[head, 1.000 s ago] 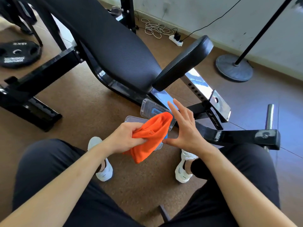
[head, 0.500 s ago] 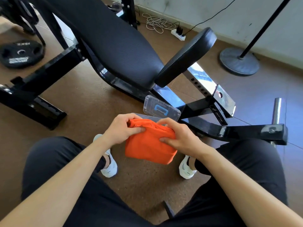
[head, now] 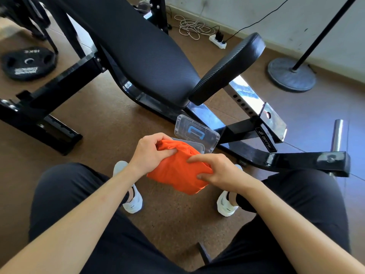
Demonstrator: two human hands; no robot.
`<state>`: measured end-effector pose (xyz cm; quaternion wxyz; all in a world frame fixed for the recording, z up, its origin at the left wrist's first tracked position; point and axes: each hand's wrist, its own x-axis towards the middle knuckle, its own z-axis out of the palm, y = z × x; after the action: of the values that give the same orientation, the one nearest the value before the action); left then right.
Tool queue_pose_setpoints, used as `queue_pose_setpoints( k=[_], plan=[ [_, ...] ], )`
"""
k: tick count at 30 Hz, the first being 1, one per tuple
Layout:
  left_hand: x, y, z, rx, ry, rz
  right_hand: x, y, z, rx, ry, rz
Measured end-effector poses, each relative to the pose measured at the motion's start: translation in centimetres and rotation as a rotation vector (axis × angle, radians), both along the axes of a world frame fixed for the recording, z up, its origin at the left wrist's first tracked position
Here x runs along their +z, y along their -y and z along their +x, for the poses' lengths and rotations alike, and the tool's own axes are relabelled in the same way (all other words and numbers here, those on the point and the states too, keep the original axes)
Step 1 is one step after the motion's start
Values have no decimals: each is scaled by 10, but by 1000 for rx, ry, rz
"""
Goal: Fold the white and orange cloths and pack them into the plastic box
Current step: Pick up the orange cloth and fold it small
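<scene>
Two hands were found clamped on the orange cloth [head: 177, 173]: the left hand [head: 152, 153] at its upper end, the right hand [head: 219, 173] newly closed over its lower right. Folding was judged nearly complete. Its long axis ran upper-left to lower-right, partly over the plastic box [head: 197, 145].

Bare forearms, black trousers [head: 79, 194], white trainers [head: 132, 202]

Both hands gripped a bunched orange cloth [head: 177, 173]: the left hand [head: 152, 151] pinched its far left edge, the right hand [head: 219, 171] pressed its near right side. Just beyond lay a clear plastic box [head: 199, 147], its blue-handled lid [head: 196, 133] raised, beside a black padded weight bench [head: 142, 50].
</scene>
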<state>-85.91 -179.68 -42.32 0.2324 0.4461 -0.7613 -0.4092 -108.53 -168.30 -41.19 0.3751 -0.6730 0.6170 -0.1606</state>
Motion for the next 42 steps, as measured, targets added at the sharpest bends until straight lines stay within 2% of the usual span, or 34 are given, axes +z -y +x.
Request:
queue_pose_setpoints(
  k=[6, 10, 15, 17, 20, 22, 28, 32, 37, 42],
  plan=[
    [4, -8, -7, 10, -69, 36, -3, 5, 0, -246, 27, -26],
    [8, -22, -17, -27, -109, 87, 0, 7, -5, -364, 163, -21],
    [9, -34, -30, -23, -82, -33, 2, 6, 0, -425, 226, -37],
    [12, -40, -35, -12, -81, -90, 3, 4, 1, -461, 340, -13],
    [13, -46, -40, -51, -75, -191, 7, 4, -1, -534, 676, 100],
    [13, -47, -41, -71, -80, -188, 8, 3, -3, -563, 804, 136],
    [6, -58, -48, -167, -124, -156, 2, 3, -1, -745, 708, 16],
    [7, -57, -47, -248, -194, -113, 1, 5, -13, -671, 591, -52],
    [15, -31, -35, -31, -259, -79, 15, 5, -33, -355, 636, -14],
    [10, -22, -29, -307, -177, 276, 20, 2, -30, -274, 700, -35]
  ],
)
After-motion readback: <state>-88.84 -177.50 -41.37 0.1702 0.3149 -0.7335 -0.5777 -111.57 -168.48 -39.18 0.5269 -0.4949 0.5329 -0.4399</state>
